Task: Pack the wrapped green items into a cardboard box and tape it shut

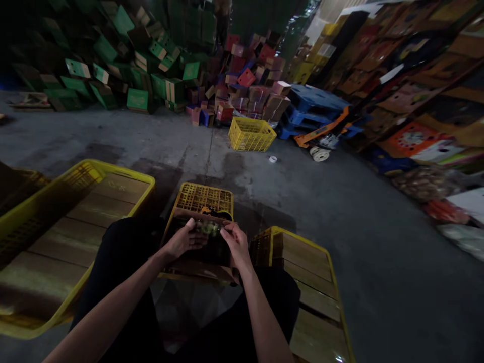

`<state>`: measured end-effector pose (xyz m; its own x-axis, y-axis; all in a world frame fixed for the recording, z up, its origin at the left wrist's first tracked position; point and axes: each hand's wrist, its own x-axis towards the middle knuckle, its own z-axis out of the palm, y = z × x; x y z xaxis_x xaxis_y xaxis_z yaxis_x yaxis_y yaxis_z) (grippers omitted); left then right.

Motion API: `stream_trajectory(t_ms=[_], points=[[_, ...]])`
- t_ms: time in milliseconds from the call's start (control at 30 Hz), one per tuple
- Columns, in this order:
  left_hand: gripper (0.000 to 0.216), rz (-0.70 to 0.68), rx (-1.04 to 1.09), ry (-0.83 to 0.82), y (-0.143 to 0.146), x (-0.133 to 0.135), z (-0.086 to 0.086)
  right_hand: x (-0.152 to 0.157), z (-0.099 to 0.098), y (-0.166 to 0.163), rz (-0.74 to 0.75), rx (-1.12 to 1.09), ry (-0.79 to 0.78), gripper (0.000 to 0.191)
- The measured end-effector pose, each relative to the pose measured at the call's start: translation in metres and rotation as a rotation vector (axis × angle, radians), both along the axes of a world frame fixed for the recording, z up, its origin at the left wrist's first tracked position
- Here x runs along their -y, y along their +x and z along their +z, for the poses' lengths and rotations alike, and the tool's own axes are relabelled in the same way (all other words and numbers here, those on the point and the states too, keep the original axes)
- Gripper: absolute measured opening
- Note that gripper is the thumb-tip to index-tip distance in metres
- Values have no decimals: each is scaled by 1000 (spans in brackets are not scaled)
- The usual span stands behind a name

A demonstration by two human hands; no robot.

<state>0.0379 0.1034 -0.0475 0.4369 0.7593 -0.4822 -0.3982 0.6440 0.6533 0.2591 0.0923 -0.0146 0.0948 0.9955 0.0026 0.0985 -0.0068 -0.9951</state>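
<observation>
Both my hands meet over a yellow plastic crate (pixel 204 197) that stands on the floor between my knees. My left hand (pixel 186 239) and my right hand (pixel 235 242) have their fingers curled around a small greenish bunch (pixel 207 229), possibly fruit, held between them above the crate's dark inside. A brown cardboard lining shows along the crate's rim. The light is dim and the bunch is too small to name with certainty.
A large yellow crate lined with cardboard (pixel 56 237) sits at my left, another (pixel 306 282) at my right. Farther off stand a yellow crate (pixel 251 134), blue pallets (pixel 315 108), a pallet jack (pixel 321 136), and heaps of green (pixel 113 60) and red boxes (pixel 249 75).
</observation>
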Motion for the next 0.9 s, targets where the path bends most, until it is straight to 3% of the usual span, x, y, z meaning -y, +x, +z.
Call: stream_trajectory(t_ms=[67, 200, 400, 567, 767, 900], points=[[86, -55, -1, 2, -2, 1, 1, 1, -2, 2, 4, 6, -41, 28], [78, -126, -104, 80, -5, 4, 2, 2, -5, 5, -1, 20, -99, 31], [52, -77, -157, 157, -3, 5, 2, 3, -6, 3, 17, 15, -120, 32], [48, -41, -42, 250, 1, 3, 0, 4, -6, 0, 45, -28, -146, 29], [45, -12, -132, 323, 0, 4, -1, 3, -4, -5, 92, -129, -146, 37], [49, -19, -151, 311, 0, 4, -1, 3, -4, -4, 128, -67, -171, 28]])
